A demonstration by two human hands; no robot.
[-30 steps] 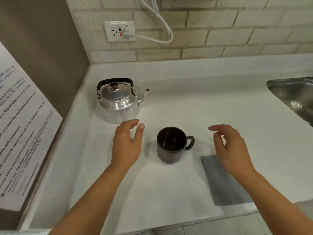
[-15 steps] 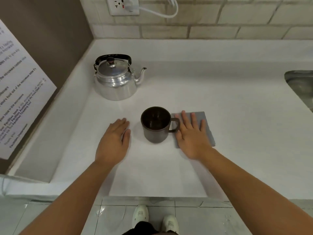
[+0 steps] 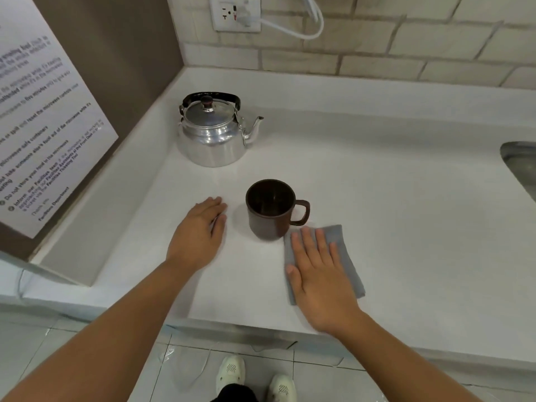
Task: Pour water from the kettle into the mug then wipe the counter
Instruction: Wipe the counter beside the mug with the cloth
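Note:
A shiny metal kettle [image 3: 213,134] with a black handle stands upright near the left corner of the white counter [image 3: 377,204], spout pointing right. A dark brown mug [image 3: 271,208] stands in front of it, handle to the right, and looks empty inside. My left hand [image 3: 198,236] lies flat on the counter just left of the mug, holding nothing. My right hand [image 3: 317,274] rests flat, fingers spread, on a grey cloth [image 3: 346,256] that lies on the counter right of the mug's base.
A steel sink [image 3: 522,166] cuts into the counter at the right edge. A brown side panel with a printed notice [image 3: 43,117] walls the left. A socket [image 3: 235,13] with a white cable sits on the brick wall behind. My shoes [image 3: 255,378] show below the counter's front edge.
My right hand came down from the air onto the grey cloth, and hand and cloth have slid back toward the front edge. My left hand settled flat beside the mug. The camera tilted.

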